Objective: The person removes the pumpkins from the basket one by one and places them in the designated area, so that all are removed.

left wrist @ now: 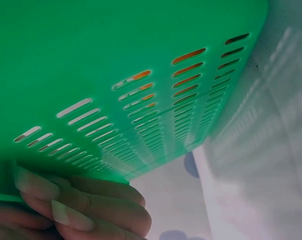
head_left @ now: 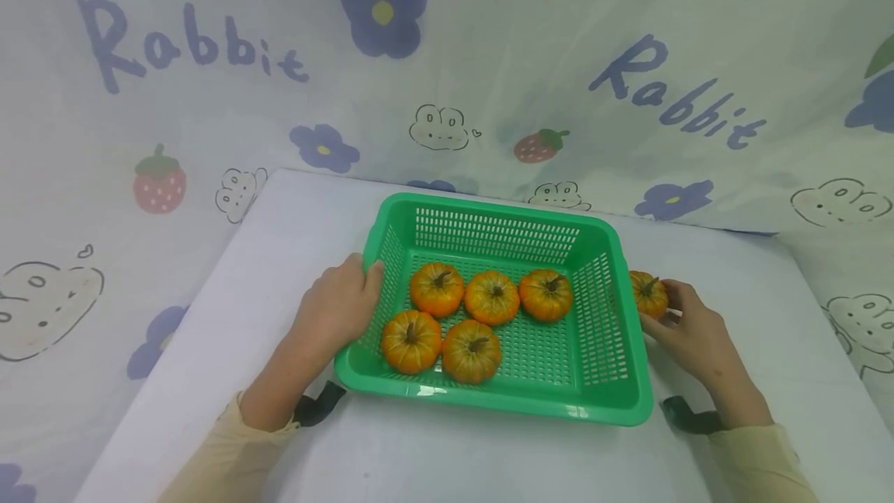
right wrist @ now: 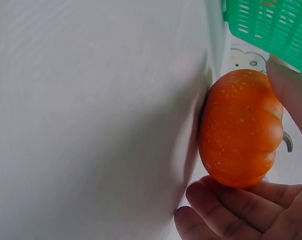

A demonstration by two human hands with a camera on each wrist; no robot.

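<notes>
A green plastic basket [head_left: 489, 402] with slotted walls holds several small orange pumpkins [head_left: 492, 297], gathered toward its left side. My left hand [head_left: 344, 303] grips the basket's left rim, thumb over the top. From the left wrist view, the curled fingers [left wrist: 91, 205] show below the rim, beside the slotted wall. Just outside the basket's right wall is another pumpkin [head_left: 648, 295], and my right hand [head_left: 691, 332] holds it between thumb and fingers. In the right wrist view this pumpkin [right wrist: 240, 130] is close against the white tabletop, its stem pointing away from it.
The white table [head_left: 754, 293] extends on both sides of the basket. Behind it hangs a pale cloth [head_left: 489, 76] printed with rabbits, flowers and strawberries. Dark straps [head_left: 317, 404] show beside both wrists.
</notes>
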